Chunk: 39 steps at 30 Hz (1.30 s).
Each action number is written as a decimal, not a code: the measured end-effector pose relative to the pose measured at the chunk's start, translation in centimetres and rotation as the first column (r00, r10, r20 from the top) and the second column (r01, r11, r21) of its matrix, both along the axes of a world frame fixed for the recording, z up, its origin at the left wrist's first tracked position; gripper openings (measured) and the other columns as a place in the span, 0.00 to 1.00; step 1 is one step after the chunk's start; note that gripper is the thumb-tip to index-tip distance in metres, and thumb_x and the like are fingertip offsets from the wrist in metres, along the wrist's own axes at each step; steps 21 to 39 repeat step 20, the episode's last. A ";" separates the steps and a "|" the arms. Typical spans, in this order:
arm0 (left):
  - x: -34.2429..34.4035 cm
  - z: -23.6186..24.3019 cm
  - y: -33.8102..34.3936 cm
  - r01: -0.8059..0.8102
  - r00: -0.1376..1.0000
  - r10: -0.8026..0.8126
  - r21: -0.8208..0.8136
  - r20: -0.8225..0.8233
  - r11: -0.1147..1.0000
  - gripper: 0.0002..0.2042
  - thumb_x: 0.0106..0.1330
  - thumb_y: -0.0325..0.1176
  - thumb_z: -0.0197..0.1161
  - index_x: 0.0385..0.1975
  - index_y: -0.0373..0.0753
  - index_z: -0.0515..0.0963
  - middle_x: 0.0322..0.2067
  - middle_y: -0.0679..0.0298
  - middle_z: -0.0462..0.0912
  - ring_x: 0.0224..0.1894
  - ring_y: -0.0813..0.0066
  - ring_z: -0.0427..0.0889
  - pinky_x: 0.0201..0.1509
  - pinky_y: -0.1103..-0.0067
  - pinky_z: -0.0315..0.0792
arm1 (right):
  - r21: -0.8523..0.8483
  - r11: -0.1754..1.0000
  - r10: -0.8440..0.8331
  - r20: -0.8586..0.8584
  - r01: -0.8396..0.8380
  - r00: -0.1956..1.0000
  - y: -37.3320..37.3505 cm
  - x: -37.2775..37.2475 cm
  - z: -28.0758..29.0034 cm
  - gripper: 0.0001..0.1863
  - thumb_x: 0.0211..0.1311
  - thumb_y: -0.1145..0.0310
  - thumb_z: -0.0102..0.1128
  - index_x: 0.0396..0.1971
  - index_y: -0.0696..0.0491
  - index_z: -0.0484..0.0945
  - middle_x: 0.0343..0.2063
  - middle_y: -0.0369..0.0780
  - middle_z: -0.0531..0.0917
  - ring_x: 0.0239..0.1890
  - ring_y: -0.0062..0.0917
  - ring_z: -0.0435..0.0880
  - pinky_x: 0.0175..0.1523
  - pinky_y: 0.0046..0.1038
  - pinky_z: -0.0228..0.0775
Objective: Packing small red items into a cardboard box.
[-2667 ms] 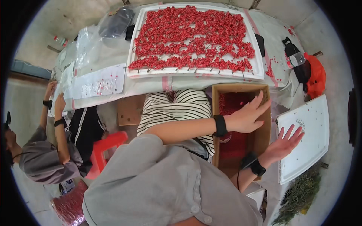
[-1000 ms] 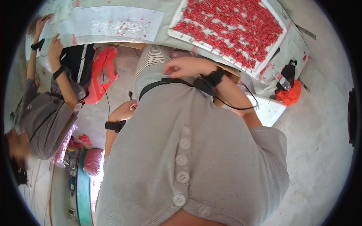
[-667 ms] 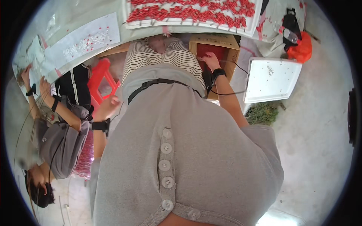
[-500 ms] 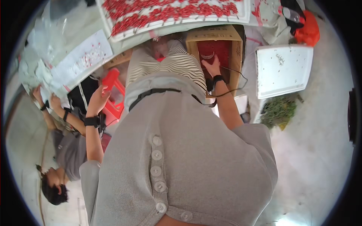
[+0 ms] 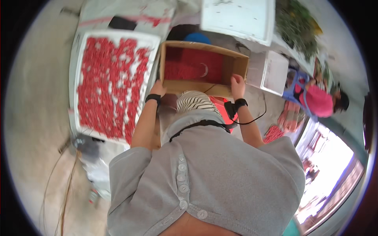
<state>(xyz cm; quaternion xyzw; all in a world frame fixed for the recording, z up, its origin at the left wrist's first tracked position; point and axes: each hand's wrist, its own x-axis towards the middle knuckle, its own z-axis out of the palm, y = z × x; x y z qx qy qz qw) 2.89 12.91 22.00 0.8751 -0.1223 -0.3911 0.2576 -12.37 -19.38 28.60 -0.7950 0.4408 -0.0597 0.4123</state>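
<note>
An open cardboard box (image 5: 236, 65) stands in front of my lap with its long side toward me. Inside it lies a mass of small red pieces (image 5: 179, 70), too fine to name. Among them shows the curved pale rim of a clear round container (image 5: 204, 70). My left hand (image 5: 158, 89) is closed at the box's near left corner, its fingertips partly hidden. At the near right corner my right hand (image 5: 237, 85) grips the cardboard edge, thumb by the rim. Both wrists wear black bands, and a dark cable hangs from the right one.
To the left, a white tray (image 5: 83, 74) full of small red pieces rests on a covered table. Behind the box stand a white tray (image 5: 236, 19) and a blue round thing (image 5: 197, 37). A white foam box (image 5: 274, 72), greenery (image 5: 297, 23) and a person in pink (image 5: 318, 101) are right.
My view has swung right. My right hand has come out of the box to its near right corner, and my left hand has moved from beside the red stool to the left corner.
</note>
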 end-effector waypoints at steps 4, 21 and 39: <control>2.0 0.6 -2.1 -0.184 0.935 0.176 0.003 -0.308 0.983 0.23 0.42 0.37 0.52 0.36 0.27 0.61 0.35 0.42 0.66 0.40 0.54 0.65 0.42 0.73 0.61 | -0.637 0.736 -0.487 -0.258 0.232 0.835 -3.2 -6.3 -2.8 0.19 0.40 0.60 0.49 0.34 0.54 0.68 0.33 0.47 0.70 0.36 0.37 0.69 0.40 0.29 0.61; 9.2 2.8 -9.2 -0.033 0.989 -0.002 0.235 0.149 0.972 0.15 0.46 0.35 0.44 0.33 0.36 0.67 0.29 0.46 0.70 0.34 0.51 0.68 0.38 0.67 0.61 | -0.196 0.976 -0.180 -0.459 0.098 0.870 -10.0 -5.5 -6.4 0.18 0.40 0.57 0.50 0.25 0.57 0.70 0.19 0.48 0.74 0.24 0.31 0.75 0.30 0.32 0.66; 9.2 2.8 -9.2 -0.033 0.989 -0.002 0.235 0.149 0.972 0.15 0.46 0.35 0.44 0.33 0.36 0.67 0.29 0.46 0.70 0.34 0.51 0.68 0.38 0.67 0.61 | -0.196 0.976 -0.180 -0.459 0.098 0.870 -10.0 -5.5 -6.4 0.18 0.40 0.57 0.50 0.25 0.57 0.70 0.19 0.48 0.74 0.24 0.31 0.75 0.30 0.32 0.66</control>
